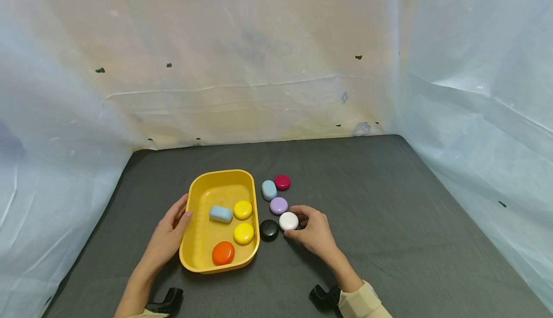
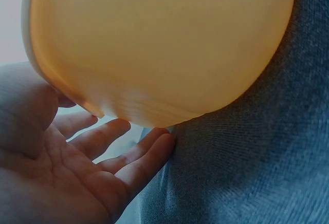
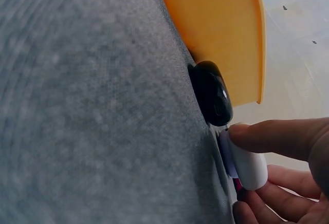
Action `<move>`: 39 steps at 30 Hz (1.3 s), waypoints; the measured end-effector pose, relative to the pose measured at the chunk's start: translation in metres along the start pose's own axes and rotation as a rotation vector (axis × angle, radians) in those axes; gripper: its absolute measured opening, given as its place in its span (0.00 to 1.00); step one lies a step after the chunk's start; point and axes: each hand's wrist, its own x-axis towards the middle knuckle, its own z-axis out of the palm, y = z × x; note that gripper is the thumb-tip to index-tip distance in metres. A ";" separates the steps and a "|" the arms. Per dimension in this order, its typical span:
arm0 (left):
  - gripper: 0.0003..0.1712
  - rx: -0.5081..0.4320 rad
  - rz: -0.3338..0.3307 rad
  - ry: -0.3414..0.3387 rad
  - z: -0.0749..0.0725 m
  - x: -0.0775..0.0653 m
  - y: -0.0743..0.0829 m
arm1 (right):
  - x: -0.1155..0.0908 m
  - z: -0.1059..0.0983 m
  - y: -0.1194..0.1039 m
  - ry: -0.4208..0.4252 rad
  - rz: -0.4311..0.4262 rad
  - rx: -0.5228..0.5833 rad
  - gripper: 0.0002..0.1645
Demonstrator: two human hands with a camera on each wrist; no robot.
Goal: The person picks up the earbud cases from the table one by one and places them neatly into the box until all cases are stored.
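Observation:
A yellow tray (image 1: 203,251) stands on the dark cloth, left of centre. Along its left side rests my left hand (image 1: 171,231), fingers loosely extended against the outer wall and thumb at the rim; the left wrist view has these fingers (image 2: 146,162) touching the tray wall. Between thumb and fingers, my right hand (image 1: 317,231) pinches a smooth white disc (image 1: 288,221) by its edges. In the right wrist view the white disc (image 3: 251,167) is tilted on edge, overlapping a purple disc (image 3: 227,154). Just left of it, a black disc (image 1: 269,230) lies close by the tray.
Inside the tray are a light blue oblong piece (image 1: 221,214), two yellow discs (image 1: 244,233) and an orange disc (image 1: 223,253). Right of the tray lie a light blue oval (image 1: 269,190), a crimson disc (image 1: 282,182) and the purple disc (image 1: 278,206). Pale sheeting (image 1: 259,68) surrounds the table.

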 end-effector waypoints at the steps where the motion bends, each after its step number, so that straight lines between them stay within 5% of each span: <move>1: 0.36 0.000 -0.001 0.001 0.000 0.000 0.000 | 0.000 0.000 -0.001 0.004 -0.001 0.003 0.33; 39: 0.36 0.017 -0.027 0.014 0.001 -0.001 0.000 | 0.004 -0.010 -0.013 0.068 -0.012 0.151 0.31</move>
